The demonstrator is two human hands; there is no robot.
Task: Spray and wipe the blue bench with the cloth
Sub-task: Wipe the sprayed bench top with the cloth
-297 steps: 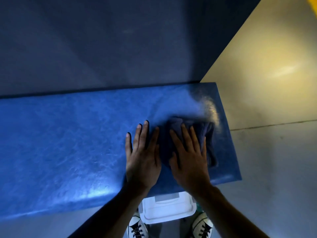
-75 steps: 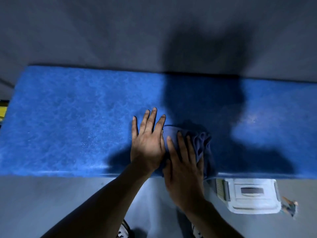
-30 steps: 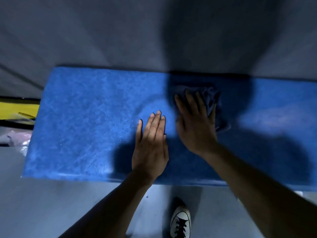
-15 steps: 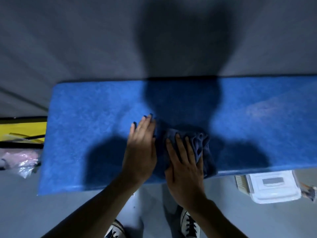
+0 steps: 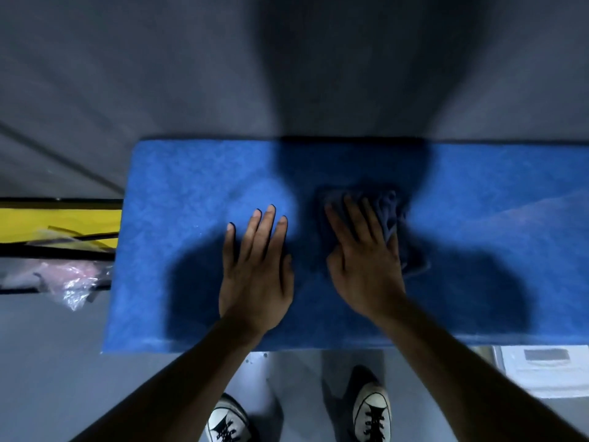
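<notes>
- Right hand (image 5: 363,260) flat, fingers spread, pressing cloth (image 5: 390,218) onto bench (image 5: 178,193) (no pinch).
- Left hand (image 5: 255,275) open, palm down, empty, beside it.

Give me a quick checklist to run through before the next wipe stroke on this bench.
1. Cloth under the working hand: ok. The right hand lies flat on the dark cloth.
2. Other hand braced: ok. The left hand is flat on the blue bench, apart from the cloth.
3. Path toward the bench's left end free of objects: ok, only bare surface there.
4. Surface wet enough: cannot tell, the shadow and blur hide any sheen.
5. Spray bottle within reach: cannot tell, none in view.
6. Footing: ok. Both shoes stand on the floor beside the bench.
</notes>
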